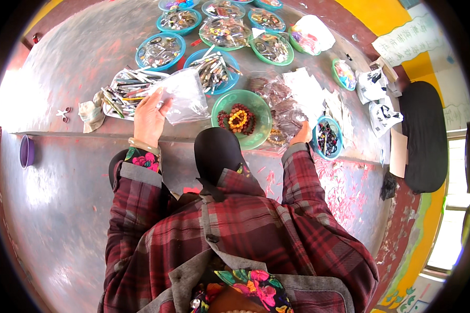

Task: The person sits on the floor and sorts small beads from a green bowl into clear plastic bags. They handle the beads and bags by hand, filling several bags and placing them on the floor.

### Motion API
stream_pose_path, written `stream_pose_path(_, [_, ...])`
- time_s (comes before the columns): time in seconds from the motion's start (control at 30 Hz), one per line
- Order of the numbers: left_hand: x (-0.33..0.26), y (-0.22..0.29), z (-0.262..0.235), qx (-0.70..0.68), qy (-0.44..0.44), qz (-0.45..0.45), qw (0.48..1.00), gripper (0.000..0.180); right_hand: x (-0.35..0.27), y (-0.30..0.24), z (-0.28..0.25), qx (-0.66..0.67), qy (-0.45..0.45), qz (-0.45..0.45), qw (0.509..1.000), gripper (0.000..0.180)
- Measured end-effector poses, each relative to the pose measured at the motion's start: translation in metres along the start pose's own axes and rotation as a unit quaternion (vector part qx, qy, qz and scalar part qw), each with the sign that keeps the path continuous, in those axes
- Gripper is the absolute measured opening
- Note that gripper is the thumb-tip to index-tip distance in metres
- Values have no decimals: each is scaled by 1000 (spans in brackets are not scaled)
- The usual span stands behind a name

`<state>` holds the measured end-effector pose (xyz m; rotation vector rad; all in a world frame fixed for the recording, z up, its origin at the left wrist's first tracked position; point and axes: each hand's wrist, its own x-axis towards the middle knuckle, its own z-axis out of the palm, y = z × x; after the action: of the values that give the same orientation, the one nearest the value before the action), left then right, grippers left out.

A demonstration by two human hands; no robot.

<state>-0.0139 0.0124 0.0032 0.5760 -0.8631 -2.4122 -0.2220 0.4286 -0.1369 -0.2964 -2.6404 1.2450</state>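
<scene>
Left hand (149, 116) is lifting a clear plastic bag (185, 95) off the metal table (57, 78), fingers curled and pinching its edge, likely to keep its mouth reachable. Green bowl (260, 121) of bead bracelets is sitting between the hands, within reach. Right hand (303, 133) is resting beside a small teal bowl (338, 136); finger state cannot be told. Table is lying scratched, paint-flecked; yellow wall (425, 68) is running along the right.

A worn grey metal counter (62, 78) catches bright daylight; a yellow painted wall (371, 15) and a sunlit window (454, 208) stand right.
</scene>
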Motion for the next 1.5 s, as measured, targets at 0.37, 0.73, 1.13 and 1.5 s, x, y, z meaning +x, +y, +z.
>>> stream_pose_path(0.37, [1, -1, 2, 18, -23, -14, 999, 15, -52, -77, 44, 325, -356, 122, 868, 23])
stream_pose_path(0.73, [2, 0, 2, 44, -11, -6, 999, 19, -24, -25, 58, 161, -396, 196, 883, 17])
stream_pose_path(1.13, [2, -1, 2, 43, -7, -26, 999, 16, -54, 0, 60, -37, -327, 119, 937, 29])
stream_pose_path(1.5, [1, -2, 3, 44, -7, -4, 999, 18, -29, -106, 51, -58, -275, -147, 948, 21])
